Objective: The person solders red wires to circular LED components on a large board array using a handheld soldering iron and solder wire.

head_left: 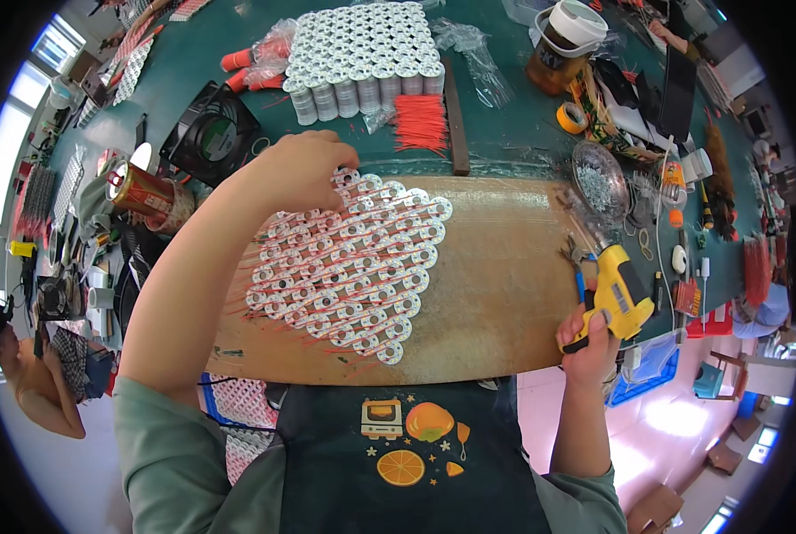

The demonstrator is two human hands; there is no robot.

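A slanted sheet of joined white round circuit boards [362, 258], each with a hole in its middle, lies on a brown work board [496, 285]. Thin red wires run across the sheet in rows. My left hand [304, 169] reaches over its far corner, fingers bent down onto the discs; what they pinch is hidden. Off to the right, my right hand [591, 347] is closed round the grip of a yellow-and-black gun-shaped tool [620, 294]. The tool's front end points away from me, clear of the sheet.
Stacked white discs [362, 53] stand at the back beside a bundle of red wires [420, 123]. A black fan [211, 133] and a red can [140, 190] are at left. On the right are a metal dish [600, 181], pliers [579, 262] and orange tape [571, 117].
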